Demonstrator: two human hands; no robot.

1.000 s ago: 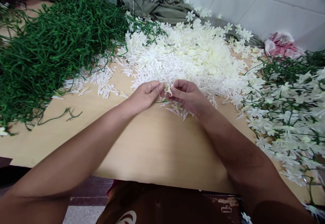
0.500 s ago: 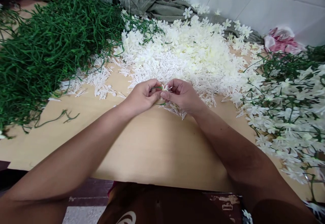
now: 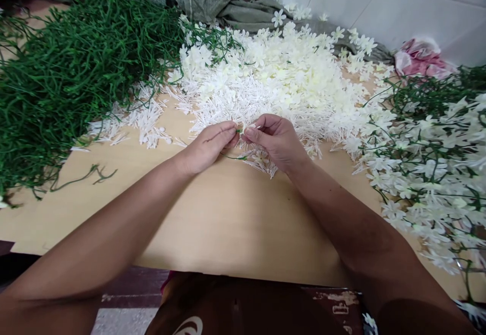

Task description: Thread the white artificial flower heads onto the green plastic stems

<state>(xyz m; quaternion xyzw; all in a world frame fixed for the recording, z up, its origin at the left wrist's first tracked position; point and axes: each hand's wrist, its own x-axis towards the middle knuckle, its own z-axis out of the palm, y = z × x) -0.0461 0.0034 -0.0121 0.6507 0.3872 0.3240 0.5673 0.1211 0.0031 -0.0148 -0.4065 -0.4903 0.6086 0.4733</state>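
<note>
Above the flat tan surface point(image 3: 224, 223), our left hand point(image 3: 210, 145) pinches a thin green plastic-looking stem point(image 3: 239, 130), its visible end pointing right toward the small white flower piece point(image 3: 243, 129) pinched by our right hand point(image 3: 279, 141), the hands nearly touching.

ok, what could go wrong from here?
The small green piece in the left hand or the white piece in the right hand might slip.
If dropped, the white one could get lost among the white stalks.
The stemmed flowers beside the right forearm might snag it.
</note>
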